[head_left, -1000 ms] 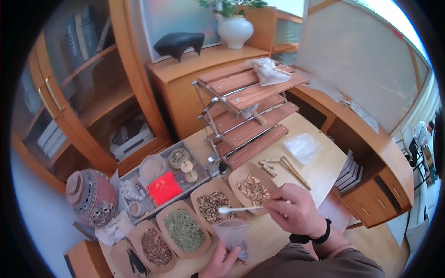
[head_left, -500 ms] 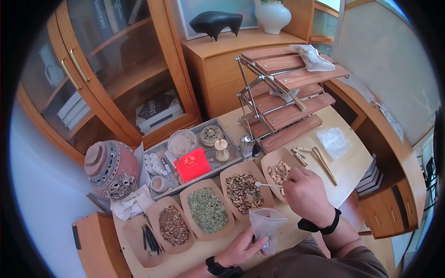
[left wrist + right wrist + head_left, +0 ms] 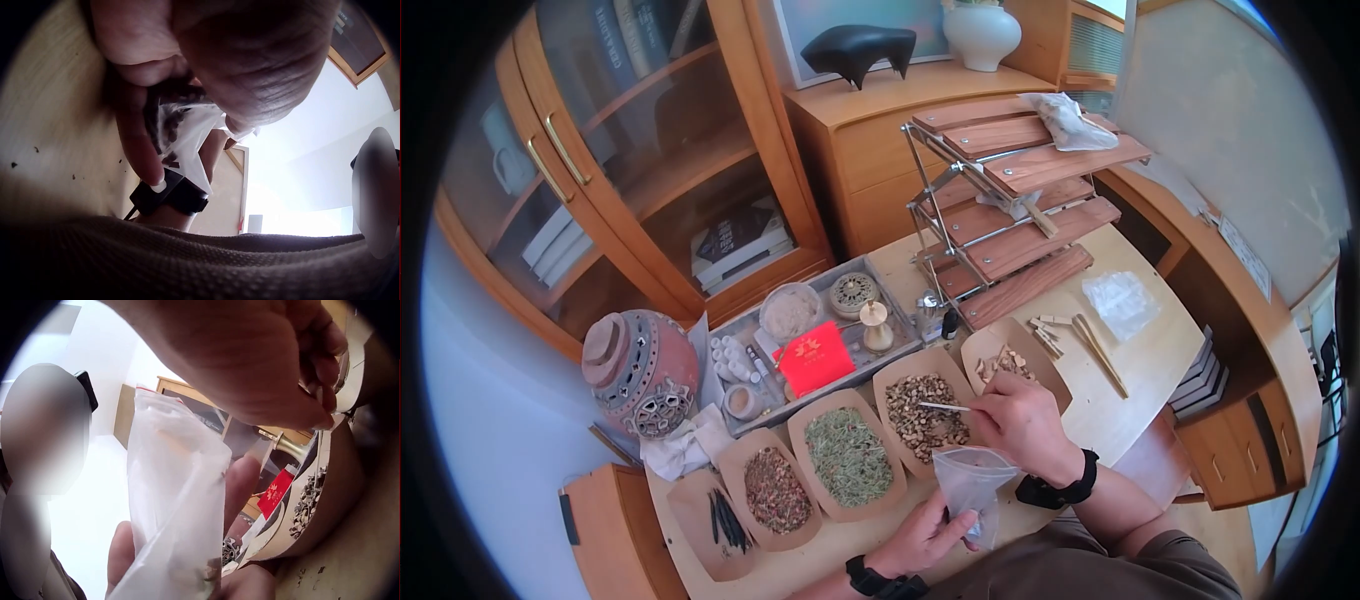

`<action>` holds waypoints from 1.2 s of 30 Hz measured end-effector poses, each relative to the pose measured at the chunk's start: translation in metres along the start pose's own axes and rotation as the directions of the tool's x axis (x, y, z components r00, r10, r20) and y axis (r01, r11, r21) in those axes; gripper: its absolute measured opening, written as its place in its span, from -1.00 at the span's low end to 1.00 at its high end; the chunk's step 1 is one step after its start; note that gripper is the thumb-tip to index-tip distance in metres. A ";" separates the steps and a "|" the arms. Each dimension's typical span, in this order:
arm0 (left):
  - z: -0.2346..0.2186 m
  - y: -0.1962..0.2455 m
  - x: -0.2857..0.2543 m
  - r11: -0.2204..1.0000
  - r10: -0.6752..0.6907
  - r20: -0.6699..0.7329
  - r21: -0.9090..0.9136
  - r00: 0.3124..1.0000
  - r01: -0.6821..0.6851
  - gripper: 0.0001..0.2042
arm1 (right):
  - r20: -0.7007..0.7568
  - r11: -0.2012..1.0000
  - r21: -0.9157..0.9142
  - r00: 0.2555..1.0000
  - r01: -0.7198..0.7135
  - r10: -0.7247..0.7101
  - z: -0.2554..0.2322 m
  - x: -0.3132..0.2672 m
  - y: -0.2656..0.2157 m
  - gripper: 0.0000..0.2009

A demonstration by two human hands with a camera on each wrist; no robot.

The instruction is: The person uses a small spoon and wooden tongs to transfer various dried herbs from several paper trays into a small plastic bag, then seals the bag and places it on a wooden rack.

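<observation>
My right hand [image 3: 1028, 425] pinches the handle of a small white spoon [image 3: 945, 406]. The spoon's bowl end overlaps the brown and pale dried pieces [image 3: 920, 425] in a paper tray [image 3: 890, 375]. In my left hand [image 3: 925, 533] is a clear zip bag [image 3: 972, 475], gripped low between thumb and fingers with its mouth upward. Dark pieces [image 3: 172, 125] lie at the bottom of the bag in the left wrist view. The right wrist view shows the bag [image 3: 175, 481] upright beside my right hand [image 3: 269, 369], whose fingertips are curled together.
Other paper trays hold green dried herb [image 3: 847, 460], reddish-brown bits [image 3: 775, 490], dark pods [image 3: 725, 520] and wood chips [image 3: 1003, 368]. Behind them stands a grey tray [image 3: 890, 350] with a red packet [image 3: 813, 360]. A folding wooden rack [image 3: 1030, 240], tongs [image 3: 1100, 357] and an empty-looking bag [image 3: 1120, 305] are further right.
The head view swung early on, then steadied. My right hand has moved left, bringing the spoon's end further over the tray of brown pieces. The left hand keeps holding the bag.
</observation>
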State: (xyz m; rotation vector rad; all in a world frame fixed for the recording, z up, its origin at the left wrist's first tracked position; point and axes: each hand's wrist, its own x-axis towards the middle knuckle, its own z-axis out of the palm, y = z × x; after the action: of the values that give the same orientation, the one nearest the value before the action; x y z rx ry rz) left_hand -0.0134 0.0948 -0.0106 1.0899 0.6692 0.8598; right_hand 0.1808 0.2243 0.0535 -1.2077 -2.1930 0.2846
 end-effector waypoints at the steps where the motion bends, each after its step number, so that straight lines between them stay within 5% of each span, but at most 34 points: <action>1: 0.000 0.000 0.000 1.000 0.001 -0.003 -0.023 1.000 -0.001 -0.55 | -0.003 1.000 -0.001 1.000 -0.002 0.002 -0.001 -0.001 0.000 -0.94; 16: -0.003 0.000 0.000 0.993 -0.032 -0.010 -0.115 0.999 0.030 -0.52 | -0.011 0.931 0.321 0.982 -0.174 0.187 -0.040 -0.012 0.015 -0.89; 25: -0.003 -0.001 0.000 0.995 -0.019 -0.034 -0.096 0.999 0.015 -0.45 | -0.064 0.980 0.188 0.997 0.064 -0.052 -0.088 -0.020 0.000 -0.84; 30: -0.004 -0.001 0.001 0.994 0.004 -0.010 -0.111 1.000 -0.005 -0.44 | 0.005 0.940 -0.107 0.945 0.324 -0.326 -0.100 -0.020 -0.006 -0.83; 36: 0.001 0.009 0.002 0.996 0.010 -0.046 -0.089 0.999 -0.014 -0.43 | -0.020 0.904 -0.187 0.919 0.383 -0.394 -0.106 -0.017 -0.010 -0.80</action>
State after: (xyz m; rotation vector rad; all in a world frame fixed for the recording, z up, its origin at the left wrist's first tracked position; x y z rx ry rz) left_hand -0.0140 0.0984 -0.0020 0.9979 0.6564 0.9186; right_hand 0.2450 0.1946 0.1351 -0.8236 -2.3859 -0.1157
